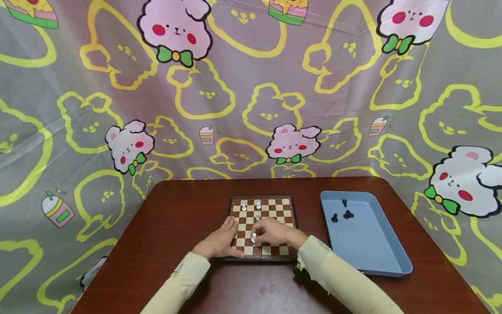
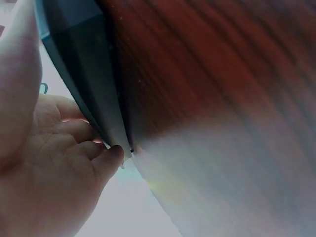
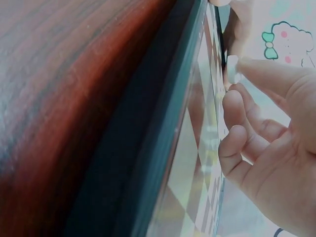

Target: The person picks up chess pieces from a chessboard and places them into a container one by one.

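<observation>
A brown-and-cream chessboard (image 1: pixel 280 213) with a dark rim lies on the table. My right hand (image 1: pixel 274 231) is over its middle, pinching a white chess piece (image 1: pixel 254 238) between thumb and fingers near the front squares. In the right wrist view, that white piece (image 3: pixel 232 69) shows at the thumb tip. My left hand (image 1: pixel 219 240) rests at the board's front left corner, fingers stretched along the left side and thumb along the front. Farther back on the board stand white pieces (image 1: pixel 244 208), (image 1: pixel 258 205), with another white piece (image 1: pixel 257 216) just beyond my right hand.
To the right of the board sits a blue tray (image 1: pixel 357 248) with raised walls. Several black chess pieces (image 1: pixel 334 218) lie near its back left. The dark wooden table (image 1: pixel 157 226) meets a patterned cloth (image 1: pixel 243 109) hanging behind and at the sides.
</observation>
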The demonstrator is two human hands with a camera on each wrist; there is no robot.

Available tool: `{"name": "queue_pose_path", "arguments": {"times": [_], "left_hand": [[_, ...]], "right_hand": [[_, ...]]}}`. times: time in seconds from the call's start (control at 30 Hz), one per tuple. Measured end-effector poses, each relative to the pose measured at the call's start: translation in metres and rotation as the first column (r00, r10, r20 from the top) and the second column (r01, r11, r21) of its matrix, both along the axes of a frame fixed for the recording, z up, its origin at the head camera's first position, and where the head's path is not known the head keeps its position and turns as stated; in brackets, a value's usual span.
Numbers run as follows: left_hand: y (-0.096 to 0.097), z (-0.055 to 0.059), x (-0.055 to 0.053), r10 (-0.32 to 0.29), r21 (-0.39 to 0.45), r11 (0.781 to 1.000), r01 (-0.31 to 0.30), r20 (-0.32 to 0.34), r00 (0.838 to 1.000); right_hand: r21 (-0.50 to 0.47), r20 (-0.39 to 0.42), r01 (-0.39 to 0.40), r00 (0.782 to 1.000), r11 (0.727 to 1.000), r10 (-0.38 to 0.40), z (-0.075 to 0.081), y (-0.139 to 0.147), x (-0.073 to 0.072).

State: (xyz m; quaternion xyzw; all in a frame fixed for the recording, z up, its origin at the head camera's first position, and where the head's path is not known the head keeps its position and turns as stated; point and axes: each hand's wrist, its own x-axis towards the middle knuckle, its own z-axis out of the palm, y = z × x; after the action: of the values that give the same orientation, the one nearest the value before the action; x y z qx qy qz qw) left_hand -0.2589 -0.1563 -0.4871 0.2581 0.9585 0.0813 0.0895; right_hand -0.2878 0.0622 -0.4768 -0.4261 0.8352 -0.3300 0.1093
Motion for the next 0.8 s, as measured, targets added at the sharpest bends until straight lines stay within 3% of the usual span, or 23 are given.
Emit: {"name": "queue_pose_path", "arguments": {"times": [0.6,0.8], "left_hand": [[-0.002,-0.001,-0.001,-0.019,0.023,1.0,0.019,-0.006,1.0],[-0.002,-0.001,-0.001,-0.018,0.015,1.0,0.018,-0.003,1.0]], "right_hand": [[0.039,0.057,0.073,0.996,0.997,-0.075,0.025,0.03,-0.003],[0.043,0.022,0.082,0.996,0.996,-0.083,0.03,0.044,-0.01]]}}
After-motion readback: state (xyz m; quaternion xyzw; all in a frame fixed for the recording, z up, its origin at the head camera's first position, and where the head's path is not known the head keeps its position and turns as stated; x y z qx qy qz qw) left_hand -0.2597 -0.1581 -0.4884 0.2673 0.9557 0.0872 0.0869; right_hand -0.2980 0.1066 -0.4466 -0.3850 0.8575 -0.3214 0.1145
